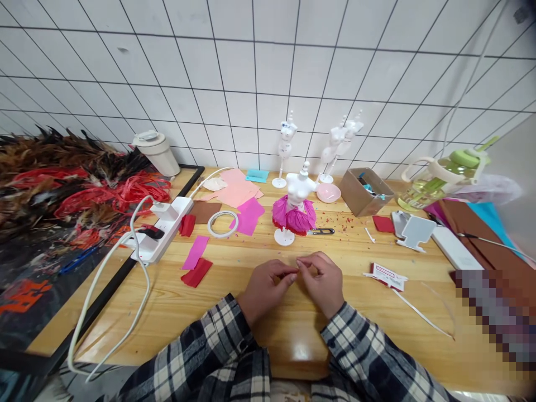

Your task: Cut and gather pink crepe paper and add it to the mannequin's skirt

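Note:
My left hand (266, 287) and my right hand (324, 282) rest together on the wooden table (234, 312) near its front edge. Their fingertips meet in a pinch around something tiny that I cannot make out. Just behind them stands a small white mannequin (298, 192) on a round base, wearing a magenta and red fringed skirt (293, 216). A small black clip (321, 231) lies beside its base. Both sleeves are plaid.
A white power strip (161, 229) with cables lies left, beside feathers and red strands (71, 184). Pink and red paper pieces (234, 192) and a tape roll (223, 223) lie mid-table. Two more mannequins (339, 142), a cardboard box (365, 191), a phone stand (416, 231) and a bottle (444, 173) sit right.

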Demonstrator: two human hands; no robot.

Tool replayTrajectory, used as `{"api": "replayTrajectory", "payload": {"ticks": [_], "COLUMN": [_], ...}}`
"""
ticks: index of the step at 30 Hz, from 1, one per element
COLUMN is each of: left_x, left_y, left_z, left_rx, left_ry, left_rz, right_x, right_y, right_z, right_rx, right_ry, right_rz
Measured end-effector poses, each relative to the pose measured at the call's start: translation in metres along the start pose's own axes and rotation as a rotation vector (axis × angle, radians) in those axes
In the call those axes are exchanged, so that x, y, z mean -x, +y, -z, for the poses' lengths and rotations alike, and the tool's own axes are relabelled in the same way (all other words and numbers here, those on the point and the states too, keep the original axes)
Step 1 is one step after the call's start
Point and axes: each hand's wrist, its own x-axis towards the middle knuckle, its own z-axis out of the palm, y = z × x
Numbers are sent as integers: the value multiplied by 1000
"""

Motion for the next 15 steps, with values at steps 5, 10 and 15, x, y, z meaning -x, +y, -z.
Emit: {"api": "replayTrajectory", "payload": {"ticks": [5,10,15], "left_x": [1,1,3], "left_y": [-3,-4,-4], "left_z": [-2,0,-1], "left_rx": [-159,-229,-264], "left_ry": [27,-23,-56], "left_rz": [26,21,20], "right_x": [3,2,-3], "right_y": [-4,-2,3], "right_z": [-3,-5,1], "right_rx": [-41,-122,-187], "right_ry": [-65,-106,-320], "right_rz": [5,-61,-40]}}
